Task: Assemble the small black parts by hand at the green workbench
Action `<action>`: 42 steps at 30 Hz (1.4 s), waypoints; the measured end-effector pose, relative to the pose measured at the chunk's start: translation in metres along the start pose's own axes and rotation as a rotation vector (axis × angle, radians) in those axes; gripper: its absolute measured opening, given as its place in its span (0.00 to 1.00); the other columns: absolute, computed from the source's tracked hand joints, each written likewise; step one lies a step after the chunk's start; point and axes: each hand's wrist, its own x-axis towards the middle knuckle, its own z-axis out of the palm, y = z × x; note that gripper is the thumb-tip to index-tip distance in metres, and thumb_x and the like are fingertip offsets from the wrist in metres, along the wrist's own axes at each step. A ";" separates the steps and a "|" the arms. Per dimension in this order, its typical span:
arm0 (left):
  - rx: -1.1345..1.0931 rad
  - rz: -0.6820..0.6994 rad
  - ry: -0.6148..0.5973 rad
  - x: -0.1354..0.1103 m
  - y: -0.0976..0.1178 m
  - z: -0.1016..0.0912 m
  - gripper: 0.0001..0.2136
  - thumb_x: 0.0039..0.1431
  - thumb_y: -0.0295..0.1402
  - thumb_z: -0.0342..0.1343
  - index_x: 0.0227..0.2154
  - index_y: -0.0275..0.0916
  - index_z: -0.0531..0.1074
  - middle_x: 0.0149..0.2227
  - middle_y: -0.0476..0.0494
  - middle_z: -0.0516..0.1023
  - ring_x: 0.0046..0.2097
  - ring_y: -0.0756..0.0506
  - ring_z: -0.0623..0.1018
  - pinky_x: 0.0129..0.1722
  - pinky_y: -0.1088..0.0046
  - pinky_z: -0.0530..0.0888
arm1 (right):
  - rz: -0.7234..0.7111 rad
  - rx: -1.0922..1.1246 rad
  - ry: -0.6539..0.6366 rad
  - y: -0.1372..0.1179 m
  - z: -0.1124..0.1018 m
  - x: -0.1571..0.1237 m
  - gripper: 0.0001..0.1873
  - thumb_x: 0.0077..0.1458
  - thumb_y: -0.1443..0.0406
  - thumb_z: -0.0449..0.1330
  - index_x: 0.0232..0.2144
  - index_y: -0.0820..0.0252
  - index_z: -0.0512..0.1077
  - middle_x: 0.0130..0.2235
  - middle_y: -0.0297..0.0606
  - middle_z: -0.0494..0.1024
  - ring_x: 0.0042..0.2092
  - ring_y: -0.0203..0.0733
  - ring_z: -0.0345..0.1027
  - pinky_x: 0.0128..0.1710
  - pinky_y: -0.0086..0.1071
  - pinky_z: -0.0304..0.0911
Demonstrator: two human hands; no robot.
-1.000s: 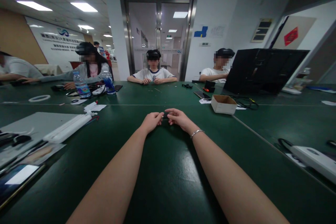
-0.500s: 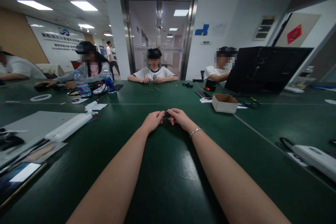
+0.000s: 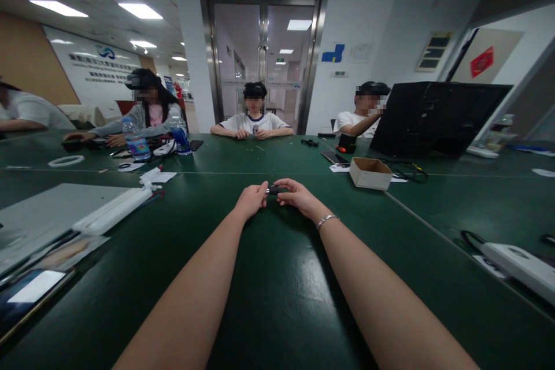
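A small black object with a shiny metallic part (image 3: 273,190) is held level between my two hands, above the middle of the table. My left hand (image 3: 252,201) is closed, with thumb and fingers pinching the metallic left end. My right hand (image 3: 300,199), a silver bracelet at its wrist, has its thumb and fingertips on the black right end in a looser pinch. Fingers cover both ends, and the object is too small for me to tell its kind.
On the green table (image 3: 277,312), an open cardboard box (image 3: 370,174) stands right of my hands. A black monitor (image 3: 437,118) is behind it. Left lie a grey panel (image 3: 65,202), a white bar (image 3: 110,211) and a phone (image 3: 34,295). Several people sit across the table.
My right fingers have loosened and shifted slightly along the black object, showing more of it and its metallic part. My left hand keeps its pinch, almost in the same place.
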 end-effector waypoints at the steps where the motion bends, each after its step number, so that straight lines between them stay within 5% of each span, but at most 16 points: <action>1: 0.010 -0.006 0.003 -0.001 0.001 0.000 0.27 0.57 0.55 0.38 0.18 0.38 0.65 0.18 0.48 0.71 0.21 0.49 0.69 0.26 0.72 0.64 | 0.006 0.012 0.005 -0.001 0.000 -0.001 0.18 0.43 0.78 0.63 0.38 0.61 0.71 0.39 0.36 0.74 0.30 0.31 0.70 0.28 0.22 0.69; 7: -0.038 0.009 0.013 -0.002 0.006 0.001 0.25 0.57 0.54 0.41 0.23 0.37 0.68 0.22 0.47 0.73 0.24 0.49 0.72 0.28 0.73 0.66 | 0.047 0.081 0.080 -0.003 0.002 -0.002 0.05 0.51 0.71 0.64 0.32 0.63 0.71 0.30 0.36 0.75 0.28 0.34 0.73 0.30 0.25 0.72; 17: 0.011 0.130 -0.005 -0.007 0.005 0.004 0.14 0.59 0.45 0.46 0.41 0.41 0.65 0.25 0.51 0.74 0.25 0.50 0.74 0.28 0.74 0.67 | 0.086 0.088 0.156 -0.003 0.005 0.000 0.07 0.55 0.74 0.61 0.37 0.65 0.70 0.27 0.37 0.75 0.26 0.34 0.72 0.27 0.24 0.71; 26: -0.070 0.093 0.015 -0.006 0.006 0.003 0.13 0.60 0.46 0.46 0.34 0.40 0.62 0.26 0.49 0.76 0.24 0.49 0.75 0.29 0.73 0.68 | 0.120 0.090 0.204 -0.003 0.006 0.000 0.10 0.51 0.79 0.61 0.36 0.67 0.71 0.33 0.42 0.77 0.29 0.36 0.74 0.32 0.26 0.73; 33: -0.084 0.049 0.023 -0.003 0.003 0.004 0.16 0.59 0.49 0.45 0.33 0.39 0.64 0.23 0.49 0.76 0.24 0.48 0.76 0.29 0.73 0.69 | 0.060 0.064 0.133 -0.002 0.005 -0.001 0.17 0.46 0.81 0.62 0.36 0.61 0.68 0.31 0.34 0.74 0.33 0.35 0.74 0.37 0.27 0.73; 42: -0.138 0.098 0.054 -0.006 0.010 0.003 0.16 0.60 0.48 0.45 0.33 0.40 0.64 0.22 0.50 0.74 0.23 0.49 0.75 0.28 0.74 0.69 | 0.137 0.030 0.078 -0.008 0.009 0.000 0.10 0.58 0.66 0.60 0.41 0.62 0.65 0.29 0.37 0.75 0.27 0.36 0.73 0.30 0.27 0.73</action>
